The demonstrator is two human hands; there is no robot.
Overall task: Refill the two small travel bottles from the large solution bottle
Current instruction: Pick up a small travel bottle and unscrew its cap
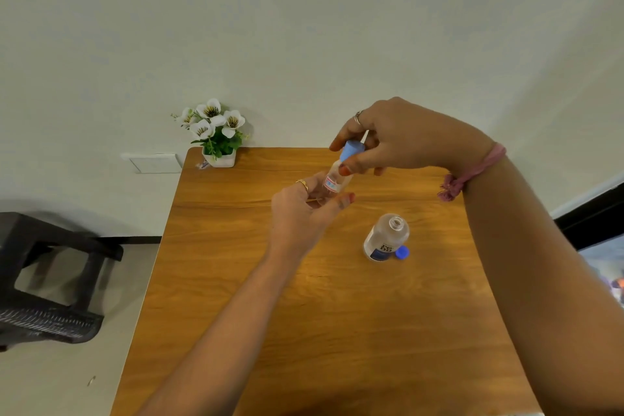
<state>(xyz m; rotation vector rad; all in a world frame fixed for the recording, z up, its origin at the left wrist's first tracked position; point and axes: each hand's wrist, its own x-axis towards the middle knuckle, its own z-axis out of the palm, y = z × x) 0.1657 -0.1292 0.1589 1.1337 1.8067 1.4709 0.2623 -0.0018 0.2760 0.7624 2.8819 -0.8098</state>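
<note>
My left hand (300, 209) holds a small clear travel bottle (335, 182) with a red and white label, raised above the wooden table (256, 297). My right hand (391, 138) grips its light blue cap (351, 149) from above. To the right on the table stands a larger clear bottle (385, 240) with a dark blue label, its neck uncovered. A blue cap (402, 252) lies beside its base. I see no second small bottle.
A white pot of white flowers (216, 135) stands at the table's far left corner against the wall. A dark wicker stool (44, 277) sits on the floor to the left of the table.
</note>
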